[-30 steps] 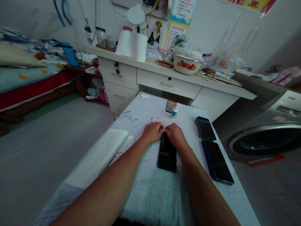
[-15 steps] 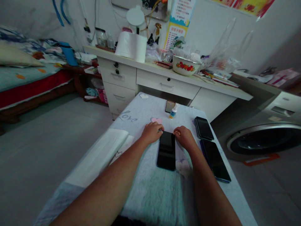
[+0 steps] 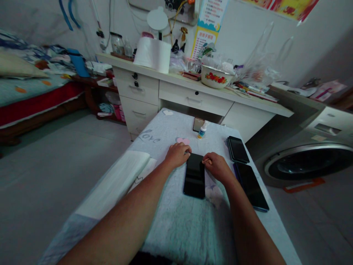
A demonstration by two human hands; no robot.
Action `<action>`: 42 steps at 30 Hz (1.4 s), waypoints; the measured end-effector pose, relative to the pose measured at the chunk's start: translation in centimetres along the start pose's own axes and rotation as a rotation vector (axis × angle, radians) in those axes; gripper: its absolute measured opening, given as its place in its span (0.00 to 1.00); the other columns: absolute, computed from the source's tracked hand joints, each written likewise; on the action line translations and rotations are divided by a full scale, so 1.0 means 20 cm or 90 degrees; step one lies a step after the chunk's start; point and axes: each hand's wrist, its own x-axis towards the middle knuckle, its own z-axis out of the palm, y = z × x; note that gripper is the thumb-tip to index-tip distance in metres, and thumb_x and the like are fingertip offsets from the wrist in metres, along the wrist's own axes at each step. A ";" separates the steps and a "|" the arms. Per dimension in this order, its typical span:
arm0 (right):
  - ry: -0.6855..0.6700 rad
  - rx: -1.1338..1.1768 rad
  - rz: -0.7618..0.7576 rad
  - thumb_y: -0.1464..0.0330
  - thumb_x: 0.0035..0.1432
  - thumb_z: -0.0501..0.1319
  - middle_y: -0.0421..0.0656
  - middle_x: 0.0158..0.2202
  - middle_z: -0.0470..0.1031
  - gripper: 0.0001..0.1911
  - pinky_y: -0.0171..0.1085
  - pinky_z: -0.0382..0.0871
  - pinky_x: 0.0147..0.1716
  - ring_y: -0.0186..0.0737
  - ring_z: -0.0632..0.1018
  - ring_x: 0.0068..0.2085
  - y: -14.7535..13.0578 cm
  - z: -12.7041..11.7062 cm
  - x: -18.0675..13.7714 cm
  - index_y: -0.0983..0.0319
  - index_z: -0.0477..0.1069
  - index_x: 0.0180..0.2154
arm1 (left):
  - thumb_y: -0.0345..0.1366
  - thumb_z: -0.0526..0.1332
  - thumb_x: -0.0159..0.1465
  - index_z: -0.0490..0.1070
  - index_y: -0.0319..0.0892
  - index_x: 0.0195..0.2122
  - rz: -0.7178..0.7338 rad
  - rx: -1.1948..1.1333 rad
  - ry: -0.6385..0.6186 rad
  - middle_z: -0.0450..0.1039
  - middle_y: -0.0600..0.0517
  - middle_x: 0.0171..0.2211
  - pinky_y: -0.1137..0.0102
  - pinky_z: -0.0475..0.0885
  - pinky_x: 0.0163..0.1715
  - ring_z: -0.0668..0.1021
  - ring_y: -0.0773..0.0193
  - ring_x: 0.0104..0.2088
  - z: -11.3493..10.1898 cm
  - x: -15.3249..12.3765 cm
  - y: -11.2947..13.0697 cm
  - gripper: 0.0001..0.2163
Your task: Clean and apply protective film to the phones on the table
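Note:
A black phone point(image 3: 194, 176) lies face up on the pale cloth of the small table point(image 3: 176, 228). My left hand point(image 3: 177, 155) rests at the phone's top left corner, fingers curled against its edge. At the phone's upper right edge my right hand point(image 3: 217, 166) is closed in a pinch, and what its fingertips hold is too small to name. Two more black phones point(image 3: 237, 149) point(image 3: 250, 186) lie to the right of that hand. A small white bottle point(image 3: 202, 130) stands beyond the hands, beside a tan card point(image 3: 198, 124).
Folded white cloth point(image 3: 121, 180) lies on the table's left side. A white desk point(image 3: 193, 95) with drawers, a flowered bowl point(image 3: 216, 76) and clutter stands ahead. A washing machine point(image 3: 309, 154) is at right, a bed point(image 3: 33, 92) at left.
My hands were together over the phone's top end. The right hand has moved right and a little down to the phone's right edge; the left hand stays put.

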 end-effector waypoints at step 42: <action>0.049 0.018 -0.004 0.74 0.55 0.59 0.43 0.35 0.73 0.07 0.32 0.61 0.39 0.36 0.72 0.37 0.06 0.04 0.01 0.62 0.76 0.33 | 0.32 0.55 0.60 0.75 0.49 0.40 -0.011 0.020 -0.016 0.73 0.51 0.43 0.63 0.65 0.48 0.72 0.59 0.47 0.00 0.01 0.01 0.12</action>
